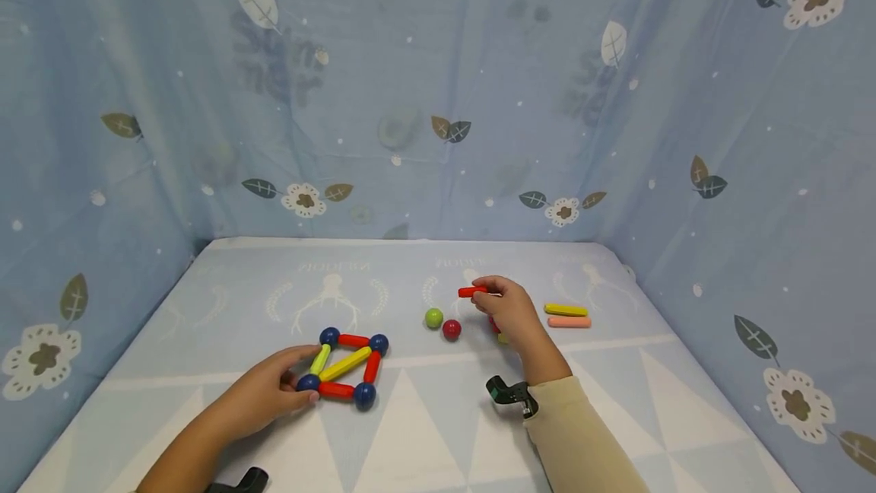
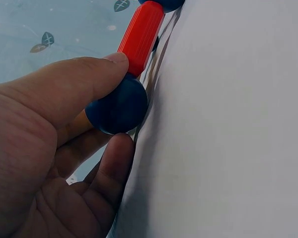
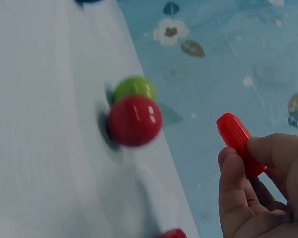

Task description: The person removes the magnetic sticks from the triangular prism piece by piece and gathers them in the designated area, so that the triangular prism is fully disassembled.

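Closest to us, the left hand [image 1: 263, 395] lies low on the pale mat [image 1: 438, 432], fingers curled in. Thumb and a finger pinch the dark blue ball [image 2: 117, 105] at the near-left corner of the rod frame [image 1: 344, 365]. The wrist view shows the thumb pressed on top of that ball, right where a red rod [image 2: 141, 35] meets it.

The frame lies flat on the mat, a lopsided four-sided shape: blue balls at the corners, red rods along the far, right and near sides, a yellow-green rod on the left and a yellow rod slanting across the middle. The left hand touches only its near-left corner.

Further out and to the right, the right hand [image 1: 512, 312] is held up off the mat, closed around a short red rod [image 1: 472, 292]. Thumb and fingertips clamp one end, and the free end sticks out leftward. In the wrist view the ribbed tip of that rod [image 3: 237, 140] pokes out above the fingers [image 3: 233, 188].

Just left of that hand, a green ball [image 1: 434, 318] and a red ball [image 1: 451, 329] sit side by side on the mat, touching or nearly so, between the hand and the frame. The held rod hangs above and to the right of them, apart from both.

On the hand's other side, a yellow rod [image 1: 566, 310] and a pink rod [image 1: 569, 322] lie parallel, just beside each other. Small bits of red and yellow peek from under the right hand, too hidden to name.
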The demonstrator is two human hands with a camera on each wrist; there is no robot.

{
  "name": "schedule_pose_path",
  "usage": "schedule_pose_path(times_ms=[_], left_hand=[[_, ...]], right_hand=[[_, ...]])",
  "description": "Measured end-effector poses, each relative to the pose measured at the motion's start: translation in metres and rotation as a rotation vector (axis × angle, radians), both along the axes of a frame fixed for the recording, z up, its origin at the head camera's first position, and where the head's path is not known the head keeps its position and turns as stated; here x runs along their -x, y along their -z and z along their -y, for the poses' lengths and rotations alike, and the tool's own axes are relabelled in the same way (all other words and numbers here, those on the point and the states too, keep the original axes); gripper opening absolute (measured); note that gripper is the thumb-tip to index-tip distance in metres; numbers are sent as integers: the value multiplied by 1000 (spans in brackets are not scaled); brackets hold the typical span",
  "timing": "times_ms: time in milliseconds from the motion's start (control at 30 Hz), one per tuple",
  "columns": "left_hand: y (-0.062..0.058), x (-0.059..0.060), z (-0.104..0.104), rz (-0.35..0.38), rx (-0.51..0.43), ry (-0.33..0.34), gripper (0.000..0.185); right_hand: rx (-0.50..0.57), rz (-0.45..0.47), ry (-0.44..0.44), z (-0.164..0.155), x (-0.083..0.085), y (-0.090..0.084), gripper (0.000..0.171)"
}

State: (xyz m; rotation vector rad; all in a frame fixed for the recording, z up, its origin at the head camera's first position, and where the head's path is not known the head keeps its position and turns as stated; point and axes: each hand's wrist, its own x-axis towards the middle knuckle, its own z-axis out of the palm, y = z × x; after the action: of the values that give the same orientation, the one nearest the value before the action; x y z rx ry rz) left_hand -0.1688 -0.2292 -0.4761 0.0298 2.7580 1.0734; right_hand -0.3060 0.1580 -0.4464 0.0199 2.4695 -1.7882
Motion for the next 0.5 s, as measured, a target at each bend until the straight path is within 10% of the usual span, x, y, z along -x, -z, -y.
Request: schedule_pose_path(times_ms=[500], left_hand=[[2, 1, 2, -4, -3, 12, 81]], right_hand=[[-48, 67, 167, -43, 26, 20, 31]])
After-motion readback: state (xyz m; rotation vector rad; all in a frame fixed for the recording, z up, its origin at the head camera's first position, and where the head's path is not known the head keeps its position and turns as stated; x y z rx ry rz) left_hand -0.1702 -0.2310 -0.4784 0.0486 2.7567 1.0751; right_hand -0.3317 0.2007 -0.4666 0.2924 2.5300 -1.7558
